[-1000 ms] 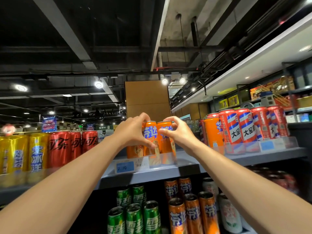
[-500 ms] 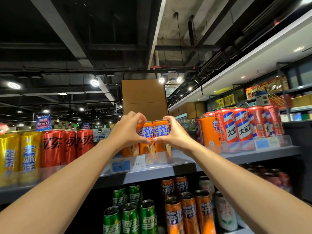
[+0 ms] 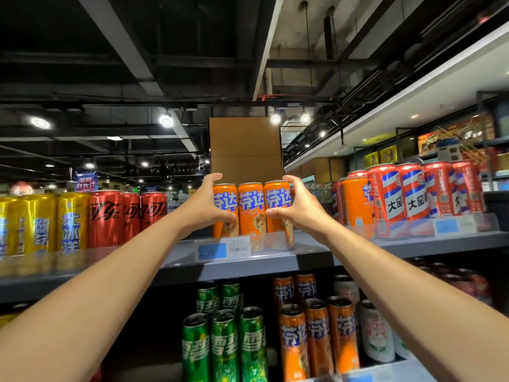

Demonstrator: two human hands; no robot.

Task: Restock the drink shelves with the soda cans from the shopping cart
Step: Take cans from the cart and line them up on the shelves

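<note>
The left hand [image 3: 205, 206] and right hand [image 3: 298, 209] clasp the outer sides of three tall orange aluminium soda cans [image 3: 252, 213] standing upright on the grey metal top shelf [image 3: 275, 261]; squaring looks underway, next release and fetch more

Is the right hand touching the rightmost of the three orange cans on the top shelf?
Touching. The head view shows the right hand wrapped around the rightmost orange can, thumb across its front and fingers over its rim.
</note>
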